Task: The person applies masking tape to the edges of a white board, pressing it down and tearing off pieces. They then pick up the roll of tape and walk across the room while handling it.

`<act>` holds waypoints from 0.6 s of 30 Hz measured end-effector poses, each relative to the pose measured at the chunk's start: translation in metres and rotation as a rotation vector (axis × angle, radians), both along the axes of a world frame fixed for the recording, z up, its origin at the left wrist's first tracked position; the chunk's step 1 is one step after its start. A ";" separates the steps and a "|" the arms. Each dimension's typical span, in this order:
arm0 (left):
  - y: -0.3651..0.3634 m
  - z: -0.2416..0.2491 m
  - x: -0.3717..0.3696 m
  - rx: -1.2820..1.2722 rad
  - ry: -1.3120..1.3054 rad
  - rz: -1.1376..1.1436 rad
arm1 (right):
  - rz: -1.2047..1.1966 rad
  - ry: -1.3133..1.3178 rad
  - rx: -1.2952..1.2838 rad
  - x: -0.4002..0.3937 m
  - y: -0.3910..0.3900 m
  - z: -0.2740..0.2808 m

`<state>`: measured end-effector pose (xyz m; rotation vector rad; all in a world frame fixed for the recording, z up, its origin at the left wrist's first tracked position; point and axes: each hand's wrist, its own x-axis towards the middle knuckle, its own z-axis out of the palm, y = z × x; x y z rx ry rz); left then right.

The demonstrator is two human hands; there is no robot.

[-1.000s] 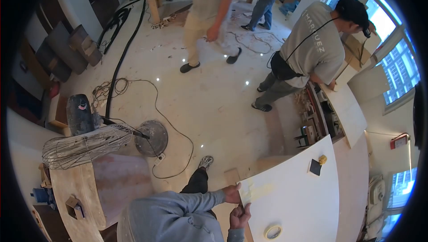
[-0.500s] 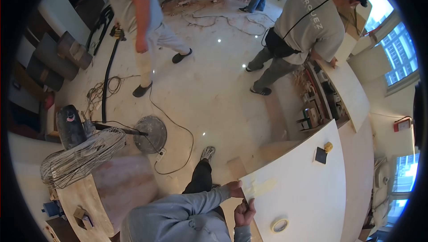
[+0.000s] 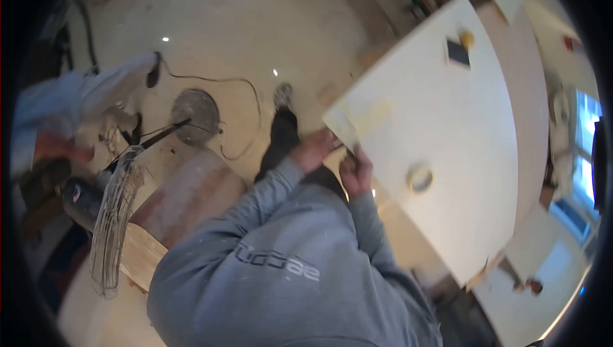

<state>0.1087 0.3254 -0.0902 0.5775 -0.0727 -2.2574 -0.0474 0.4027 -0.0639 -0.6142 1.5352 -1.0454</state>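
Observation:
A white board lies in front of me, with pale yellow tape strips near its left corner. At that corner my left hand is closed on the board's edge, its fingertips partly hidden. Just to the right, my right hand is closed with its fingers curled against the same edge. A small dark shape shows by its fingertips, too blurred to name. On the board rest a roll of masking tape, a dark rectangular pad and a small yellow object.
To the left stand a dusty wire fan cage and its round base, with a cord looping over the floor. A person's blurred leg is at the far left. Windows are at the right.
My view has tipped downward and turned, so the board and my hands sit higher and more of my grey top shows. Both hands stay at the board's corner. The people ahead have mostly left view.

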 end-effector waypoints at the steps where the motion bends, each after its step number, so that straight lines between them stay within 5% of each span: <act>1: 0.000 -0.010 0.002 0.054 0.107 -0.030 | -0.291 -0.551 0.091 -0.002 -0.001 -0.001; 2: -0.005 -0.003 0.004 0.056 0.137 -0.017 | -0.579 -1.110 0.125 -0.004 -0.013 -0.002; 11: -0.032 0.003 -0.008 0.138 0.162 0.013 | -0.563 -1.181 0.105 0.002 -0.013 0.001; 14: -0.040 0.000 -0.012 0.114 0.147 0.002 | -0.639 -0.997 0.196 0.011 -0.012 0.026; 18: -0.044 -0.012 -0.010 0.140 0.200 -0.011 | -0.249 -0.550 0.458 -0.001 0.010 0.071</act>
